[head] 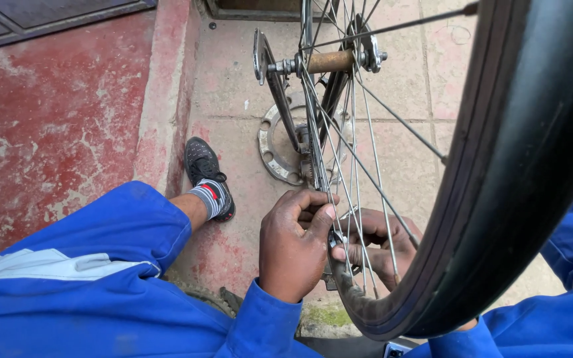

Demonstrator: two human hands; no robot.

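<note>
1. Tyre (pixel 532 166), black, ribbed tread: fills right third of frame, top right down to bottom centre. Mounted on rim (pixel 347 292); looks seated, no visible damage. Largest item in view.
2. Wheel overall: upright, close to camera, hub (pixel 329 61) at top centre with rusty barrel and bright flanges. Spokes (pixel 366 169) fan down from hub to rim; thin, grey metal, none visibly bent. Frame parts and a toothed sprocket sit behind, centre frame.
3. Ground: pale concrete slabs, centre; worn red painted step at left.
4. Person: blue coverall, legs at bottom left and right edge; dark shoe (pixel 201 162) with striped sock, left of centre.
5. Left hand (pixel 293 248), lower centre, near side of spokes: fingers curled tight, thumb and forefinger pinching a small metal piece at rim, prob. a spoke nipple or a key on it; too small to tell which.
6. Right hand (pixel 382 248), lower centre, seen through spokes on far side: fingers narrow, wrapped about spokes near rim, steadying.
7. Step in hand (judgement): spoke adjustment at rim, lower centre, mid-work.
8. Next move calls for (judgement): small controlled turn at the nipple, wheel held steady, neighbouring spoke tension checked by feel.
</note>
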